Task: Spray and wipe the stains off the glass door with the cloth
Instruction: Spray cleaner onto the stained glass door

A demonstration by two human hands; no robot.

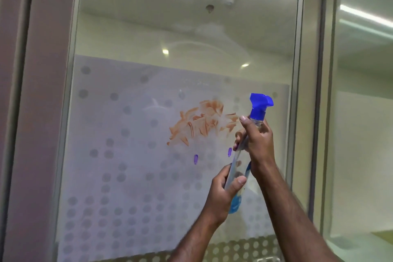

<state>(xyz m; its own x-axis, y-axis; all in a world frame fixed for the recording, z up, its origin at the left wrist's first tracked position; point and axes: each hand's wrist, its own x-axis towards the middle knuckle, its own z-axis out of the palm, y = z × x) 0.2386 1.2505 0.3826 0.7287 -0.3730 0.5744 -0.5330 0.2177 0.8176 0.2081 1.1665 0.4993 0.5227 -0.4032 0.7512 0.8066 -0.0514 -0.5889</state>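
Observation:
An orange smeared stain (202,124) sits mid-pane on the glass door (148,166), over a frosted film with grey dots. Two small purple marks (195,159) lie just below it. A clear spray bottle (240,161) with a blue trigger head (260,105) and blue liquid at its base is held up close to the glass, right of the stain. My right hand (256,142) grips the bottle's neck under the trigger. My left hand (225,195) holds the lower body. No cloth is in view.
A metal door frame (306,91) runs down the right of the pane, with another glass panel (361,112) beyond it. A mauve wall (32,112) stands on the left. Ceiling lights show in the upper glass.

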